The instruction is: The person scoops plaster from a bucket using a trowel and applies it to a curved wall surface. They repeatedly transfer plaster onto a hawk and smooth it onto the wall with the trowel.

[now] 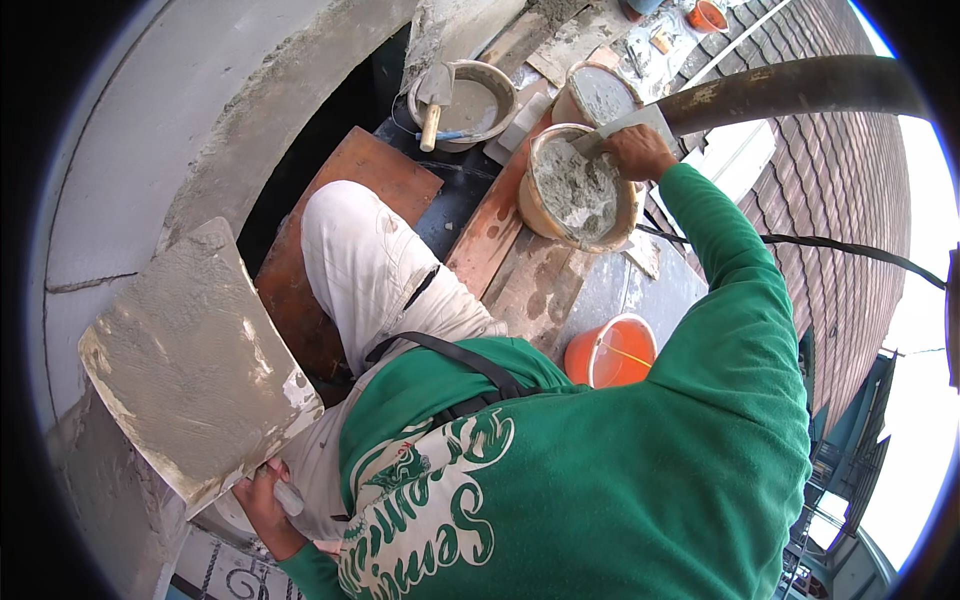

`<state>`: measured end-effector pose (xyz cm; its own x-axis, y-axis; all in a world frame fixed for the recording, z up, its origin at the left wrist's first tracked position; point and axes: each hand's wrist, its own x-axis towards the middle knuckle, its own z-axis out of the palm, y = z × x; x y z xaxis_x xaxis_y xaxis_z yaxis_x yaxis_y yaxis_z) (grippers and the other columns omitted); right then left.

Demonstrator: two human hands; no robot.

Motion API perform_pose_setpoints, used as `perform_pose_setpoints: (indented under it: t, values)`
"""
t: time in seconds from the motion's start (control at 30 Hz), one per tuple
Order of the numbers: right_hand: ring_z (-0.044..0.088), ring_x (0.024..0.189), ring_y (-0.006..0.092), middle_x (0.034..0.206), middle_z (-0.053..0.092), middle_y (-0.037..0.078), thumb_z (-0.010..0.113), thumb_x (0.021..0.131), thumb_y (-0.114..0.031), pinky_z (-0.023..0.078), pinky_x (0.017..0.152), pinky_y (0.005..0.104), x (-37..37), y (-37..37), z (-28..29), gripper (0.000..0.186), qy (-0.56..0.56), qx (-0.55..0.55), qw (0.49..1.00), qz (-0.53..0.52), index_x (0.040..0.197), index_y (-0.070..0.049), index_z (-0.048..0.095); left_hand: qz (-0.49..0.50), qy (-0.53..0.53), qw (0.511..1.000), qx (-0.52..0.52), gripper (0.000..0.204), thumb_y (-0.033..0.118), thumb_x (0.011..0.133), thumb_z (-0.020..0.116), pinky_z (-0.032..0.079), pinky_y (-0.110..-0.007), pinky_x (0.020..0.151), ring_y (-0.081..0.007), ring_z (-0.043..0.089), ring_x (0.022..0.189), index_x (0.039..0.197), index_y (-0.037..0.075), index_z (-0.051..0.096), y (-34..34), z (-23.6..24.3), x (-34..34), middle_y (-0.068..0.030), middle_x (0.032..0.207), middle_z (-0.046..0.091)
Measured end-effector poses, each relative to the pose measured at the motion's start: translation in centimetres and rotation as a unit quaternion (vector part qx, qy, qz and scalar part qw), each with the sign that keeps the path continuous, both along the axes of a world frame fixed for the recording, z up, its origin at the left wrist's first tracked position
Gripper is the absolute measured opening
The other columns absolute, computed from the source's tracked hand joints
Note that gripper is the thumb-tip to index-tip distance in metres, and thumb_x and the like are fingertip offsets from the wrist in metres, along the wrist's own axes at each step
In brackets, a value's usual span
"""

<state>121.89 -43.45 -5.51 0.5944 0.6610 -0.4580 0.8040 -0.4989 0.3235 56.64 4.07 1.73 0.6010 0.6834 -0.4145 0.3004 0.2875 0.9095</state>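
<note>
My left hand [262, 505] is closed around the handle of a plasterer's hawk [195, 350], a broad square board tilted beside my knee. Grey mortar is smeared over its face, and its edges look pale and worn. Out to the right, my right hand [640, 152] grips a flat trowel [652, 120] over a bucket [530, 207]. Lumpy wet mortar [575, 190] fills much of that bucket, and the trowel's near corner reaches its rim. The fingers partly hide the trowel's handle.
Another bucket [575, 105] holds grey liquid; a third tub [413, 105] carries a wood-handled trowel [432, 115] on its rim. An orange pail [610, 352] stands by my side. Planks [535, 285] lie beside a dark gap [335, 120] along the curved wall [170, 120]. A thick pipe [800, 92] and cable [850, 247] cross the right.
</note>
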Motion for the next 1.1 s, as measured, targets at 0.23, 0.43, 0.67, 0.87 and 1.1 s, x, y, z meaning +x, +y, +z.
perform_pose_setpoints:
  t: [0.23, 0.43, 0.67, 0.87, 1.1]
  values:
    - [0.07, 0.113, 0.0292, 0.11, 0.077, 0.007, 0.07, 0.08, -0.016, 0.054, 0.096, 0.0434, -4.4, 1.3, -1.1, 0.047, 0.04, 0.045, 0.997, -0.041, 0.125, -0.028, 0.076, -0.002, 0.01, 1.0, -0.027, 0.041, -0.006, 0.085, 0.069, 0.048, -0.035, 0.059, -0.0209, 0.058, 0.07, 0.125, -0.007, 0.06, 0.3, -0.5, 2.1, -0.0158, 0.1, 0.069]
    - [0.073, 0.107, 0.0323, 0.11, 0.077, 0.009, 0.071, 0.077, -0.02, 0.056, 0.092, 0.0463, -5.7, 2.6, -0.4, 0.049, 0.073, 0.005, 0.995, -0.071, 0.125, -0.028, 0.077, -0.001, 0.006, 1.0, -0.009, 0.041, -0.002, 0.085, 0.072, 0.047, -0.034, 0.057, -0.0203, 0.059, 0.069, 0.124, -0.006, 0.061, 0.5, 0.3, 2.3, -0.0154, 0.1, 0.069]
    - [0.073, 0.11, 0.0323, 0.112, 0.078, 0.013, 0.073, 0.072, -0.021, 0.055, 0.099, 0.0454, -8.7, 1.0, -0.3, 0.052, 0.107, 0.022, 0.984, -0.144, 0.123, -0.023, 0.078, -0.086, -0.001, 0.996, -0.025, 0.03, -0.001, 0.087, 0.071, 0.048, -0.032, 0.058, -0.0171, 0.06, 0.068, 0.116, -0.006, 0.066, 0.5, 0.4, 5.2, -0.0117, 0.095, 0.069]
    - [0.073, 0.105, 0.0363, 0.107, 0.078, 0.015, 0.074, 0.071, -0.026, 0.056, 0.097, 0.0475, -7.6, -1.8, -0.8, 0.051, 0.131, 0.076, 0.975, -0.164, 0.122, -0.024, 0.077, -0.153, 0.058, 0.986, -0.035, 0.026, -0.001, 0.085, 0.072, 0.049, -0.031, 0.057, -0.016, 0.06, 0.063, 0.11, -0.006, 0.067, -1.1, 1.6, 10.8, -0.0094, 0.087, 0.068]
    - [0.073, 0.1, 0.0387, 0.104, 0.077, 0.019, 0.074, 0.069, -0.026, 0.057, 0.095, 0.0474, -5.6, -6.8, -1.3, 0.052, 0.157, 0.142, 0.953, -0.215, 0.121, -0.021, 0.076, -0.279, 0.06, 0.958, -0.021, 0.045, 0.008, 0.083, 0.073, 0.049, -0.03, 0.054, -0.0149, 0.06, 0.061, 0.124, -0.004, 0.059, -4.9, 1.9, 20.3, -0.0093, 0.088, 0.066]
